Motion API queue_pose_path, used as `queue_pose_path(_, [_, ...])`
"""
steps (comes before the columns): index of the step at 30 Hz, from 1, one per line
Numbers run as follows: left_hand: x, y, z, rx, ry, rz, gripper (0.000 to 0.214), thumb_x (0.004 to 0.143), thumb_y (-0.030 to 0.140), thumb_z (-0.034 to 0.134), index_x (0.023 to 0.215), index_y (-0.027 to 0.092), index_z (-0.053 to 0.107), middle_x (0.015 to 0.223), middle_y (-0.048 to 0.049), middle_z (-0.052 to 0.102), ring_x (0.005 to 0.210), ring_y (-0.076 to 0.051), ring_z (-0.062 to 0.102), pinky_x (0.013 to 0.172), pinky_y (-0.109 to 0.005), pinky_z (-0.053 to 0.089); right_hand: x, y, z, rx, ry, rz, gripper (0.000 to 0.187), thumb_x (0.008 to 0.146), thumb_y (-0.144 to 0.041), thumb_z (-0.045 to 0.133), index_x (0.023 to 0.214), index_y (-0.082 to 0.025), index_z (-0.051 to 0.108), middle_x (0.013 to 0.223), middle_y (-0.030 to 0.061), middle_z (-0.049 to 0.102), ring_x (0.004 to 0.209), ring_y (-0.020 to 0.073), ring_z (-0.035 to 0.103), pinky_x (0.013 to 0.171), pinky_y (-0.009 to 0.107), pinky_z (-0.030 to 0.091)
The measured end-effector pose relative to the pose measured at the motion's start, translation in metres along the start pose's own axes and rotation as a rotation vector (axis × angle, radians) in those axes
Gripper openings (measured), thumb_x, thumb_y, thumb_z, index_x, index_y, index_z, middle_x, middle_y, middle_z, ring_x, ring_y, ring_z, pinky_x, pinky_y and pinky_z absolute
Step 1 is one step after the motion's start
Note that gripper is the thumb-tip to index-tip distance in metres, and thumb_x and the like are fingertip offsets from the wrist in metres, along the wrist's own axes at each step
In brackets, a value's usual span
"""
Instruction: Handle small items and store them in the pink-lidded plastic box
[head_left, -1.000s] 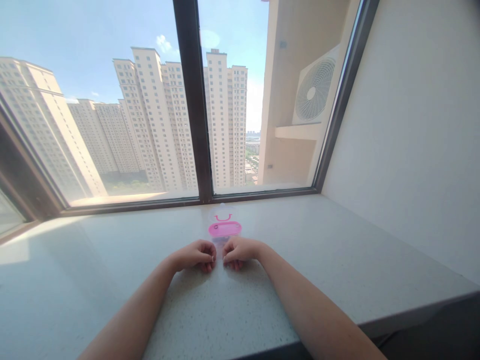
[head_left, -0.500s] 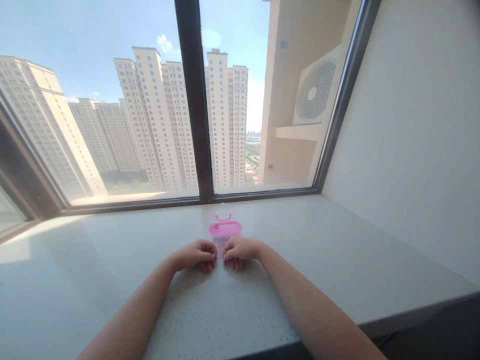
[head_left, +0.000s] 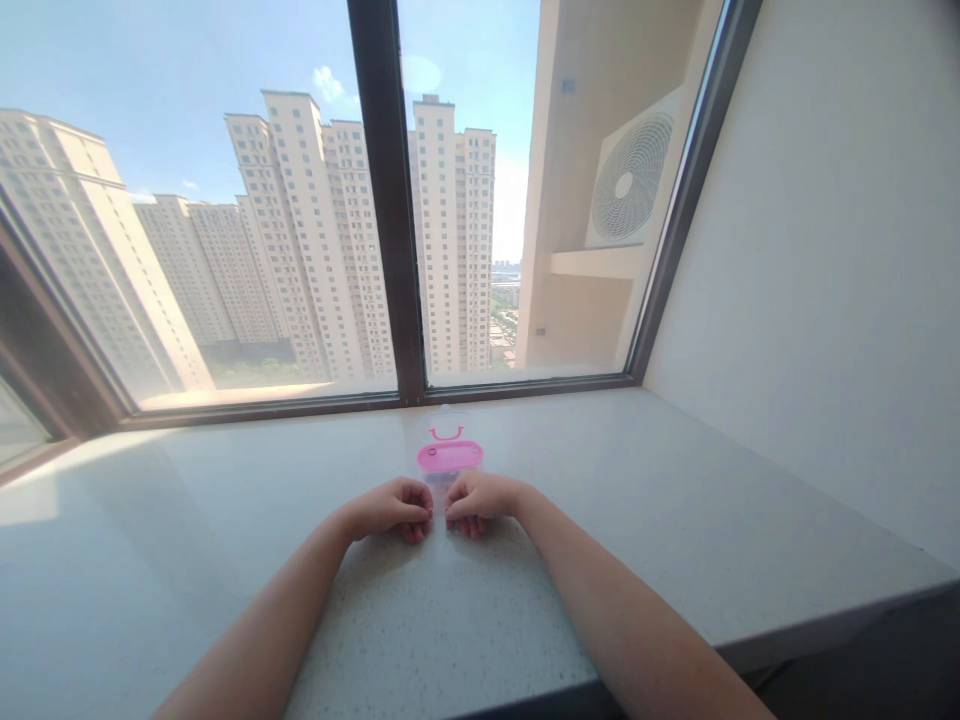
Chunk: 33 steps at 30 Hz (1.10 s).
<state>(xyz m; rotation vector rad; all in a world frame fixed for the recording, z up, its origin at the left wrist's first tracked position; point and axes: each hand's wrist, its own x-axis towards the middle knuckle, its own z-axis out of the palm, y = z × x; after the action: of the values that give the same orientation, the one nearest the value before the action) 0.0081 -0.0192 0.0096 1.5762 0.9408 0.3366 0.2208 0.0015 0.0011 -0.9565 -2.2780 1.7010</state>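
My left hand [head_left: 390, 508] and my right hand [head_left: 476, 502] rest side by side on a pale speckled stone sill [head_left: 225, 540], both with fingers curled in. Their fingertips pinch the near end of a clear plastic thing [head_left: 439, 496] that is hard to make out. Just beyond the hands lies a see-through pouch with a pink band [head_left: 449, 456] and a small pink curved mark above it. The pouch reaches toward the window frame.
A dark window frame [head_left: 390, 250] runs along the back of the sill, with tall buildings and an outdoor fan unit [head_left: 630, 180] behind the glass. A white wall [head_left: 825, 280] closes the right side. The sill's front edge [head_left: 825, 625] drops off at lower right.
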Motion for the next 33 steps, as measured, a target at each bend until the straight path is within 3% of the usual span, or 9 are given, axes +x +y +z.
queue_pose_path(16, [0.0005,-0.0012,-0.0009,-0.007,0.014,-0.025,0.028,0.067,0.038,0.066,0.080,0.015,0.058,0.068,-0.0016,0.065,0.059,-0.013,0.061,0.056,-0.024,0.048,-0.0010,-0.0010,-0.0007,-0.016,-0.015,0.008,0.008,0.070,-0.018,0.057,0.072,-0.012,0.060,0.056,-0.0017,0.059,0.046,0.0096,0.058,0.044,0.018,0.045])
queue_pose_path(33, [0.0013,-0.0024,-0.0013,-0.007,0.003,-0.011,0.020,0.068,0.031,0.062,0.078,0.014,0.058,0.068,-0.0023,0.065,0.059,-0.013,0.062,0.056,-0.024,0.048,-0.0009,-0.0010,0.0002,-0.015,-0.008,0.006,0.008,0.069,-0.019,0.058,0.072,-0.012,0.060,0.056,-0.0013,0.059,0.046,0.0098,0.058,0.043,0.017,0.044])
